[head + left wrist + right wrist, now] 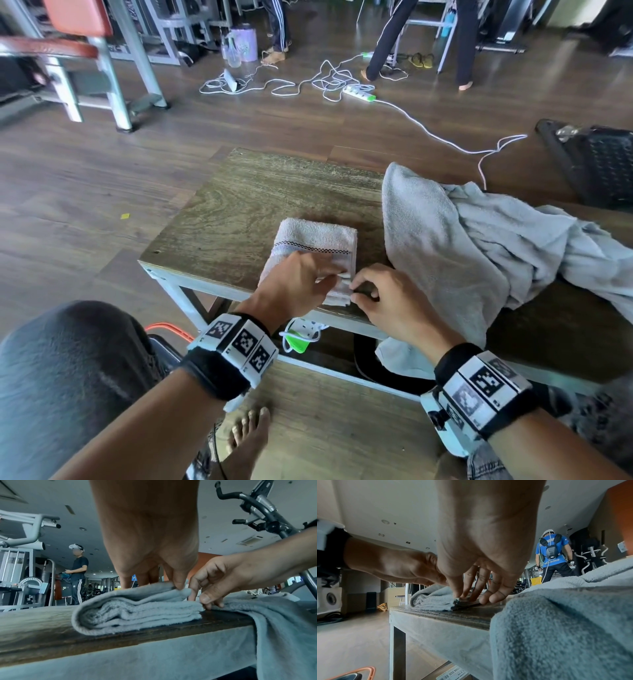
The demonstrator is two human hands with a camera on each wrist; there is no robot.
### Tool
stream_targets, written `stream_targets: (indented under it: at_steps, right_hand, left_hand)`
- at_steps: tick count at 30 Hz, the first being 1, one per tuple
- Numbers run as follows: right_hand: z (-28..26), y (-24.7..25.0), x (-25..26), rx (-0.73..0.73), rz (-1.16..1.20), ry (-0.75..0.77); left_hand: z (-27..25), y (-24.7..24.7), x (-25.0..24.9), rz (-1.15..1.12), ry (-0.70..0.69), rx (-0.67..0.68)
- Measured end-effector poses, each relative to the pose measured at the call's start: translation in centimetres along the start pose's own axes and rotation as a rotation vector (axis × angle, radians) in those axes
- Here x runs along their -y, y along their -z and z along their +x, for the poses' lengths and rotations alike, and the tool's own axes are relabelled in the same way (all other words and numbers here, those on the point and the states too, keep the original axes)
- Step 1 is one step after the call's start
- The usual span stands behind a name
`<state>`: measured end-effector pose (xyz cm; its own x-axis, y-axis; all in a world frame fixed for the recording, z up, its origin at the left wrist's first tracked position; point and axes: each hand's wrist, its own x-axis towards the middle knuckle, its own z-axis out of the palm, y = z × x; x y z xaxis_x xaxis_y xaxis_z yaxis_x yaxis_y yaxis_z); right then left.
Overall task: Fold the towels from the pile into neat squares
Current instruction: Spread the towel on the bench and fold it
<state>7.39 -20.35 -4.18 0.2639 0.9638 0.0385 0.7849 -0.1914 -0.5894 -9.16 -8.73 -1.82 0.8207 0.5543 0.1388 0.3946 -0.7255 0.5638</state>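
Note:
A pale grey folded towel [315,245] with a dark stitched stripe lies near the front edge of the small wooden table [239,205]. My left hand [334,275] rests on its near right corner and pinches the top layer, which rises toward the thumb [177,583] in the left wrist view. My right hand [356,289] meets it from the right and pinches the stacked edge layers [453,603] between thumb and fingers. A loose pile of grey towels [462,246] is heaped on the table's right side and hangs over the front edge [556,622].
A white power strip [359,93] and tangled cables [318,80] lie on the wood floor beyond the table. Two people's legs [383,44] and gym frames [113,68] stand at the back. A black machine base [596,161] sits at the right. My knee [68,370] is at lower left.

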Motion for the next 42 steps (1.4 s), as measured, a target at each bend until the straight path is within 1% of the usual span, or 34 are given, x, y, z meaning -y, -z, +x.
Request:
stream_targets:
  at_steps: [1,2,5,7,8,11,13,15,17,18,19,20,21,22,24,25,27,28,29,30,31,34,36,38,41,42]
  right_hand:
    - [0.0,0.0,0.0,0.0,-0.005,0.005]
    - [0.1,0.0,0.1,0.008,-0.01,0.008]
    - [0.0,0.1,0.1,0.04,-0.038,0.007]
    - [-0.2,0.1,0.2,0.036,-0.061,0.011]
    - [-0.3,0.0,0.2,0.022,-0.067,0.029]
    - [-0.5,-0.1,0.3,0.004,-0.103,0.094]
    - [-0.4,-0.2,0.3,0.011,-0.12,0.114]
    - [-0.3,-0.2,0.1,0.016,-0.127,0.109]
    - [-0.2,0.0,0.1,0.023,-0.132,0.098]
    - [-0.2,0.0,0.1,0.024,-0.127,0.099]
    - [-0.2,0.1,0.1,0.025,-0.12,0.106]
    - [-0.3,0.1,0.2,0.025,-0.116,0.114]
    - [-0.3,0.1,0.2,0.022,-0.115,0.122]
    - [-0.3,0.2,0.3,0.014,-0.118,0.131]
    - [-0.4,0.2,0.4,-0.003,-0.128,0.159]
    - [-0.3,0.2,0.5,0.004,-0.132,0.183]
    - [-0.2,0.1,0.6,0.049,-0.154,0.241]
    - [-0.1,0.1,0.6,0.071,-0.166,0.256]
    - [0.0,0.2,0.6,0.08,-0.171,0.254]
    - [0.1,0.2,0.6,0.071,-0.173,0.242]
    - [0.3,0.4,0.7,0.04,-0.181,0.23]
    - [0.9,0.4,0.7,-0.109,-0.191,0.19]
    - [1.0,-0.1,0.9,-0.167,-0.214,0.191]
    - [0.9,-1.1,1.0,-0.116,-0.233,0.182]
    - [0.2,-3.1,1.1,0.05,-0.311,0.097]
    - [0.1,-3.5,0.9,0.08,-0.333,0.083]
  left_hand:
    - [0.1,0.0,-0.1,-0.03,-0.001,-0.033]
    - [0.1,0.0,-0.2,-0.048,0.005,-0.034]
    - [-0.1,-0.1,0.0,-0.063,0.003,0.074]
    - [-0.3,0.0,-0.2,-0.011,-0.002,0.126]
    - [-0.3,0.0,-0.2,0.004,-0.007,0.128]
    - [-0.5,0.1,-0.2,-0.044,-0.022,0.109]
    - [-0.5,0.3,-0.2,-0.047,-0.024,0.128]
    - [-0.5,0.5,-0.3,-0.019,-0.036,0.193]
    - [-0.6,0.7,-0.2,0.031,-0.006,0.271]
    - [-0.6,0.6,0.0,0.001,0.011,0.295]
    - [-0.6,0.6,0.1,-0.081,0.018,0.3]
    - [-0.6,0.6,0.3,-0.177,0.039,0.29]
    - [-0.6,0.6,0.5,-0.214,0.055,0.245]
    - [-0.5,0.6,0.7,-0.173,0.067,0.169]
    - [-0.2,0.9,1.5,0.038,0.106,0.044]
    - [-0.2,0.9,2.0,0.131,0.131,0.037]
    - [-0.2,0.6,2.7,0.272,0.188,0.133]
    - [-0.3,0.2,2.9,0.298,0.229,0.19]
    - [-0.4,0.0,2.8,0.298,0.249,0.211]
    - [-0.6,-0.2,2.6,0.27,0.239,0.186]
    - [-0.7,-0.3,2.3,0.238,0.195,0.127]
    - [-0.7,-0.5,1.3,0.12,0.04,-0.056]
    - [-0.7,-1.0,1.2,0.162,0.006,-0.111]
    - [-0.7,-1.7,1.4,0.228,0.022,-0.108]
    - [-0.8,-3.3,2.0,0.225,0.108,-0.037]
    - [-0.9,-3.8,2.2,0.24,0.134,-0.023]
